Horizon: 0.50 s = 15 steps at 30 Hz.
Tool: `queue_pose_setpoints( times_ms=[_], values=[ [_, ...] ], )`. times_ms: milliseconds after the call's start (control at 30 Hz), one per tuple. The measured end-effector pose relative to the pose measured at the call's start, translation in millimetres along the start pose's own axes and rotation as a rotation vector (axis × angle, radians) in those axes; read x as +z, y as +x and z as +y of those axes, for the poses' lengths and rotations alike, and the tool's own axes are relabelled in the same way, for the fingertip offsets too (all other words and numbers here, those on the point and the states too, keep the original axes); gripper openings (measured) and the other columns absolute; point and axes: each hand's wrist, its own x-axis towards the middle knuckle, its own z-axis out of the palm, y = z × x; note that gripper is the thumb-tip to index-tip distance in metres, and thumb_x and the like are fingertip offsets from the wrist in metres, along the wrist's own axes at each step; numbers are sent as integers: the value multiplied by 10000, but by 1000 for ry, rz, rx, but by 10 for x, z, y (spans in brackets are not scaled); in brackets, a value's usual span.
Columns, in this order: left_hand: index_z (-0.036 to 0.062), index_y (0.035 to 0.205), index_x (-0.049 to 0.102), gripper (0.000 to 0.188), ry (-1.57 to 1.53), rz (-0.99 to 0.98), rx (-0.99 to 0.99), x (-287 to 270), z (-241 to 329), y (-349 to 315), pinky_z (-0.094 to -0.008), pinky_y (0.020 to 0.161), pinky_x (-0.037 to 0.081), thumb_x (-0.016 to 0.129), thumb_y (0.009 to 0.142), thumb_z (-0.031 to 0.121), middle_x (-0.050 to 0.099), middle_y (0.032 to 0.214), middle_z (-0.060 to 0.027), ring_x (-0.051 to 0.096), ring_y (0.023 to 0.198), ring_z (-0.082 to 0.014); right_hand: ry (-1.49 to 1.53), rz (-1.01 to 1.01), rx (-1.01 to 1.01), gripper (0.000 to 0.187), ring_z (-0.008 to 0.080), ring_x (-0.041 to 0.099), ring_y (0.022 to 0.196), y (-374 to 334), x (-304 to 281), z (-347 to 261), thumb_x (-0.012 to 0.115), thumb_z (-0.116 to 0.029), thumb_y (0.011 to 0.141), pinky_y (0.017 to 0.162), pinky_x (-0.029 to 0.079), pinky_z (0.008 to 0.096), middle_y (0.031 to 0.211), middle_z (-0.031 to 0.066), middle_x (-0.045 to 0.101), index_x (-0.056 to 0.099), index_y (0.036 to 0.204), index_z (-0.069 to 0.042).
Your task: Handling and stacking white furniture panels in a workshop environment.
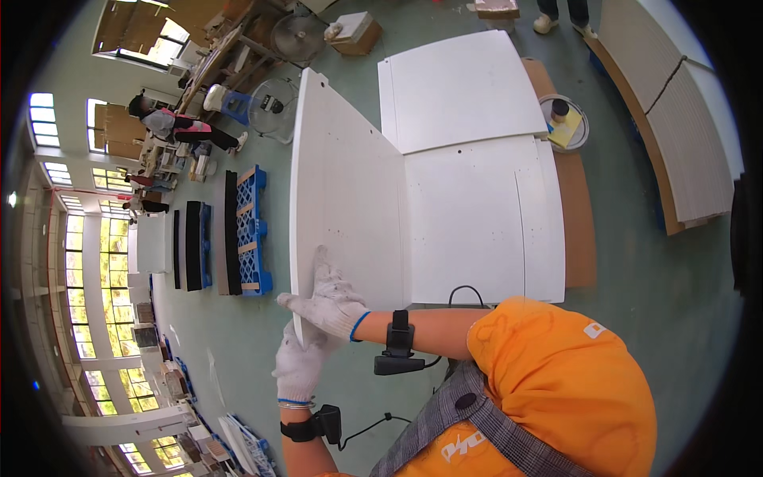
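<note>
A white board (350,183) stands on edge, tilted, left of a flat white panel (469,215). My right hand (330,300), in a white glove, grips the board's near edge; its fingers lie along the inner face and its thumb reaches over the edge. Just below, my gloved left hand (302,366) holds the board's near lower corner, its fingers partly hidden by the board and my right hand. The flat panel has small drilled holes and a thin line along its right side. Another white panel (461,87) lies beyond it, overlapping its far edge.
Brown cardboard (576,222) shows beneath the panels. A round tub (584,131) with a dark-capped jar stands at their right. Farther right are stacked boards (691,143). Blue pallets (253,230) and a floor fan (273,107) stand left; a person (191,127) is behind them.
</note>
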Motion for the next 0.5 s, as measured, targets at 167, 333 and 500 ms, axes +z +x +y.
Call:
queue_pose_setpoints(
  times_ms=[167, 333, 500],
  values=[
    [-5, 1226, 467, 488, -44, 6, -49, 60, -207, 131, -406, 821, 480, 634, 818, 204, 626, 1042, -212, 618, 964, -363, -12, -12, -18, 1073, 385, 394, 1264, 130, 79, 68, 597, -574, 752, 1043, 346, 393, 1387, 284, 320, 40, 1457, 12],
    [-18, 1191, 493, 458, -84, 50, 10, 49, -306, 209, -379, 786, 491, 652, 813, 188, 643, 992, -191, 639, 906, -309, 57, -58, -99, 914, 379, 359, 1298, 157, 148, 313, 535, -505, 832, 1071, 313, 408, 1410, 293, 286, 109, 1450, 17],
    [-25, 1180, 502, 418, -189, 69, 77, 67, -465, 336, -341, 776, 495, 648, 825, 141, 649, 985, -157, 633, 879, -236, 19, -97, -142, 766, 392, 302, 1330, 258, 486, 699, 457, -395, 895, 1092, 271, 409, 1449, 267, 258, 120, 1449, 14]
  ],
)
